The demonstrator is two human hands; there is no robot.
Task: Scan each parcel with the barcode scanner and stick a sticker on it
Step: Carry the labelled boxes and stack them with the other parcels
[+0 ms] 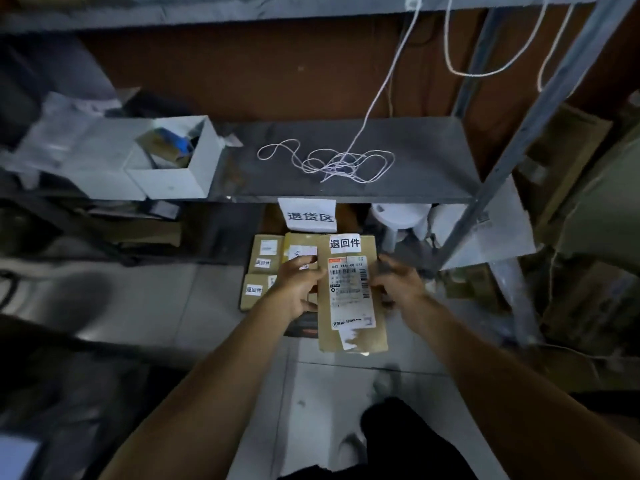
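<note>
— Where's the parcel [353,299]?
— Above the floor, left hand [298,289] and right hand [398,285] each gripping a side edge.
— Risk?
— It may slip: only edge grips, no support beneath.

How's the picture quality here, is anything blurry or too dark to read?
Head view: dim overall, edges smeared and bent by the wide lens; the centre is sharpest, where both hands, left and right, hold the parcel, its white sticker readable, the label's small print not.
</note>
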